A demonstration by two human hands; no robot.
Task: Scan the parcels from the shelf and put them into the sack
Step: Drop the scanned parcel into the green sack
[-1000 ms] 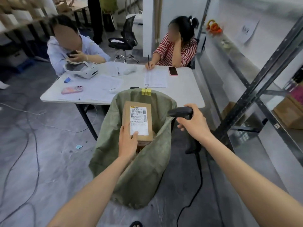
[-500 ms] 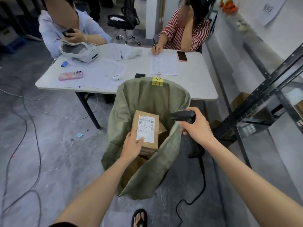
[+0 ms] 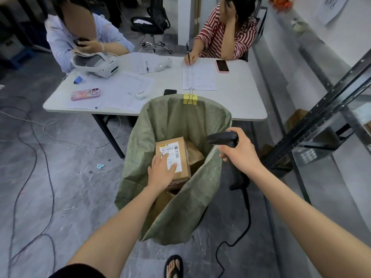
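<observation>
Resting inside the green woven sack [image 3: 180, 207] on other brown boxes [image 3: 195, 155], the brown cardboard parcel [image 3: 176, 145] is pressed under the flat left hand [image 3: 162, 171]. It should be seated level before release. The black handheld scanner [image 3: 222, 139] is gripped by the right hand [image 3: 241, 155].

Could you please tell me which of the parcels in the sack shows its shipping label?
The upper parcel under the left hand: a white barcode label sits on its top. The neighbouring parcel to its right shows only plain brown cardboard.
</observation>
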